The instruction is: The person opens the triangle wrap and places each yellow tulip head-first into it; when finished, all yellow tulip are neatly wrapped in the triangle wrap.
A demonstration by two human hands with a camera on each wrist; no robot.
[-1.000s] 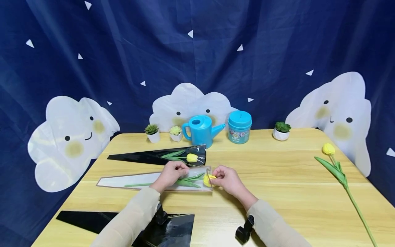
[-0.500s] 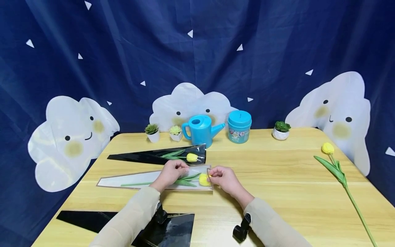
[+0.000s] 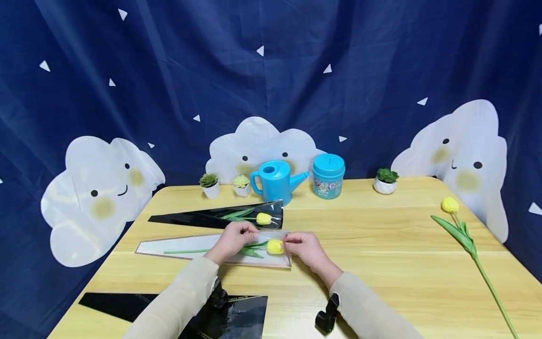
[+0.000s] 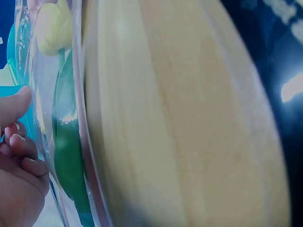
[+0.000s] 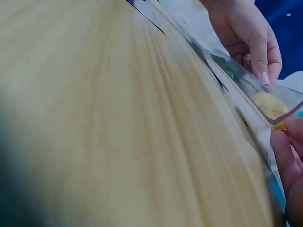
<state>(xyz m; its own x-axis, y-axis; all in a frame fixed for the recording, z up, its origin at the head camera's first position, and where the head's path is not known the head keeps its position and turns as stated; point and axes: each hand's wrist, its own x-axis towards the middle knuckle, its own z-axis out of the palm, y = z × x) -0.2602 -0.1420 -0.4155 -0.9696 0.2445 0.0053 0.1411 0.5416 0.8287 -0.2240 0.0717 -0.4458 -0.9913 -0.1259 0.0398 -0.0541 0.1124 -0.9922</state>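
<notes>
A yellow artificial tulip (image 3: 275, 246) with green leaves lies inside a clear-fronted, white-backed flower sleeve (image 3: 178, 246), its bloom near the wide right end. My left hand (image 3: 235, 238) pinches the upper edge of the sleeve, over the leaves. At the sleeve's mouth, my right hand (image 3: 306, 249) has thumb and fingertips on the tulip's bloom; the right wrist view shows a bit of yellow between the fingertips (image 5: 279, 137). Behind the left hand lies a black flower sleeve (image 3: 190, 216) with another yellow tulip (image 3: 263, 218) in it.
Nearer me is a flat black sleeve (image 3: 237, 315), partly under the left forearm. A loose yellow tulip (image 3: 466, 240) lies at the right. Along the back stand a blue watering can (image 3: 275, 181), a blue lidded tub (image 3: 328, 176) and small potted succulents (image 3: 385, 181).
The tulip has slid left, deeper into the white-backed sleeve, with my right hand following slightly left. My left hand has stayed in place on the sleeve.
</notes>
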